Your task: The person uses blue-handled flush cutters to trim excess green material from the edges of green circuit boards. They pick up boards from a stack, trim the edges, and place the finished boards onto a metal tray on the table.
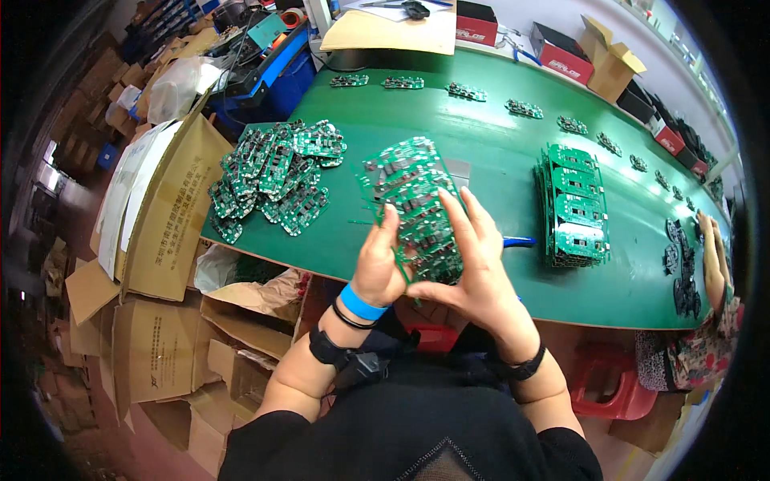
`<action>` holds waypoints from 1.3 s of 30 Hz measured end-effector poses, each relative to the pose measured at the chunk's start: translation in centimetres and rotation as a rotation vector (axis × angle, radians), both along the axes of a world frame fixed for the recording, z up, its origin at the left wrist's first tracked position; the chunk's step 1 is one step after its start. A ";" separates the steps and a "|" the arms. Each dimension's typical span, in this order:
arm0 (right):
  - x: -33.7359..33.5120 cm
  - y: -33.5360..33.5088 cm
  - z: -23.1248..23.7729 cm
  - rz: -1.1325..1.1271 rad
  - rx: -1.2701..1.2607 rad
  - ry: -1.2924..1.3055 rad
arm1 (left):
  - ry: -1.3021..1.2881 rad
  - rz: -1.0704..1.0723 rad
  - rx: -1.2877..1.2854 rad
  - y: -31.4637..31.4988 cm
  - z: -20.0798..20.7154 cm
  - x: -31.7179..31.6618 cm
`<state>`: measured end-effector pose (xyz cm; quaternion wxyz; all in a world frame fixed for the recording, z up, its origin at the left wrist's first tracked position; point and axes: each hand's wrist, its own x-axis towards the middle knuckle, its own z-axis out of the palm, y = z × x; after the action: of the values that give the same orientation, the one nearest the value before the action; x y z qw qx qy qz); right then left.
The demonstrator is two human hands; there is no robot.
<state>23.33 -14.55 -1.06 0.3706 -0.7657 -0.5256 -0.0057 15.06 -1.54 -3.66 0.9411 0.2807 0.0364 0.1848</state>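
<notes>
A green circuit board panel [415, 200], dense with dark components, is held tilted above the green table in front of me. My left hand [378, 268] grips its near left side, the thumb up along the edge. My right hand [480, 272] is closed about its near right side, fingers stretched along the edge and thumb at the near end. To the left lies a heap of loose circuit boards [273, 172]. On the right a stack of green board panels [573, 207] stands on the table. Just right of my right hand lies a blue-handled tool [518, 241], partly hidden.
Single boards [466, 91] lie in a row along the table's [489, 136] far side. Cardboard boxes [172, 228] crowd its left edge. At far right, another person's hand [712, 240] is beside dark parts [683, 272]. A red stool [616, 385] stands below the table.
</notes>
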 end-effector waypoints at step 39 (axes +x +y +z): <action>2.5 -3.5 -2.7 0.079 0.143 0.729 | 0.079 -0.074 -0.129 2.6 -2.7 -4.9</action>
<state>25.87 -18.01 -3.76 0.5859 -0.6688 -0.3865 0.2449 10.16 1.09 -6.31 0.9613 0.2279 0.0746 0.1359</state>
